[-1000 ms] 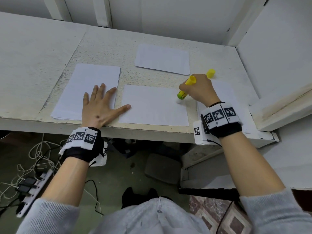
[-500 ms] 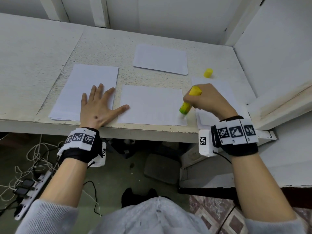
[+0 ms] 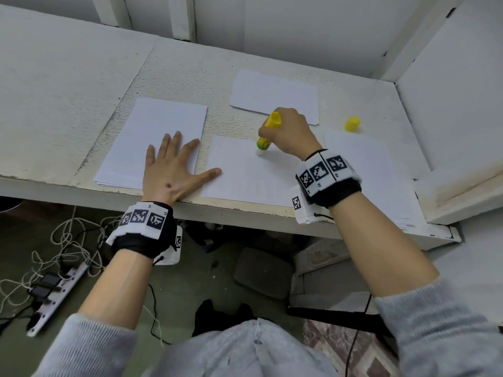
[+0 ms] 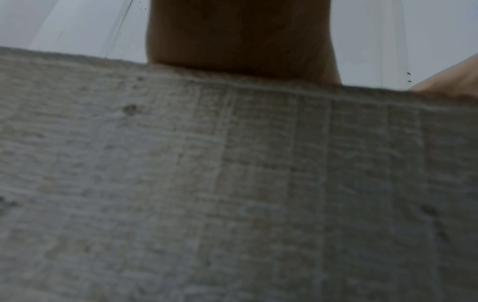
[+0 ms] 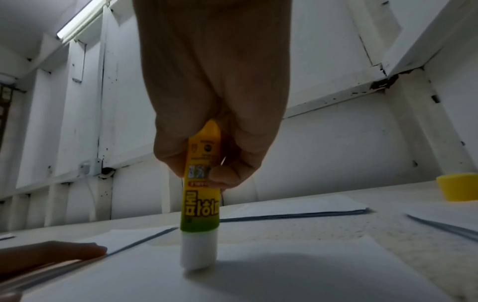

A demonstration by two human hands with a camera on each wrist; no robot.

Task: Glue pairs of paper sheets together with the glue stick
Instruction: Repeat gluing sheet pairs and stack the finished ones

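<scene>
A white paper sheet (image 3: 245, 175) lies at the front middle of the table. My right hand (image 3: 285, 131) grips a yellow and green glue stick (image 3: 268, 133) upright, its white glue tip (image 5: 198, 253) pressed on the sheet's far part. My left hand (image 3: 170, 164) lies flat with fingers spread on the table edge; its thumb touches the sheet's left edge and its fingers rest on a paper stack (image 3: 155, 140) to the left. The left wrist view shows only the table's front edge (image 4: 232, 183) and my palm (image 4: 240, 36).
The yellow glue cap (image 3: 352, 123) stands at the back right. Another sheet (image 3: 275, 96) lies at the back, and a further stack (image 3: 375, 170) at the right. A white wall (image 3: 449, 91) bounds the right side. Cables and a power strip (image 3: 51, 297) lie on the floor.
My right hand has carried the glue stick from the sheet's near right corner up and left to its far middle. The left hand has stayed put.
</scene>
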